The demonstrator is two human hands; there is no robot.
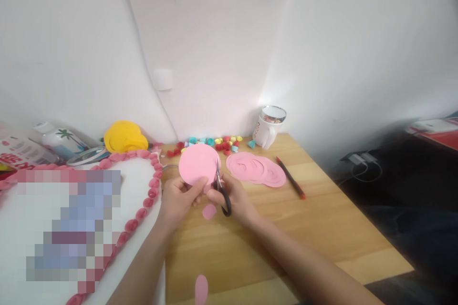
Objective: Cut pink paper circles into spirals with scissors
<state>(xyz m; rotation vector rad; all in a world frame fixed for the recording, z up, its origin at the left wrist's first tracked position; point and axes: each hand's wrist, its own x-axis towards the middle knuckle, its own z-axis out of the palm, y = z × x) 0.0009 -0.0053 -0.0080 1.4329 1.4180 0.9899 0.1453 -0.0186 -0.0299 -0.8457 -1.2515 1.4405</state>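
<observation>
Wooden desk (272,243) set into a white-walled corner, crowded on its left side, bare toward its right edge.

Near edge: one pink offcut (201,289). Just beyond, another small pink scrap (209,211) under the hands.

Mid-desk: left hand (177,200) pinching the lower rim of one pink paper disc (198,163), fingers closed on it, disc held upright above the desk. Right hand (234,200) wrapped through the handles of one pair of scissors (222,190), blades up against the disc's right edge; how far apart the blades stand, not readable.

Risks, as a judgement: blades close to the left thumb, so a slip could nick it; thin paper gripped at one point only, liable to bend or tear and throw the cut off line.

Left side: one white board (141,178) edged with a row of pink paper roses, too many to count surely.

Farther: pile of pink spiral-cut discs (255,168), about four; one red pen (290,177) beside it.

Far edge: small rolled paper pieces (211,143), a dozen or more; one mug (268,127); one yellow paper heap (124,137); one bottle (59,140) lying down.
</observation>
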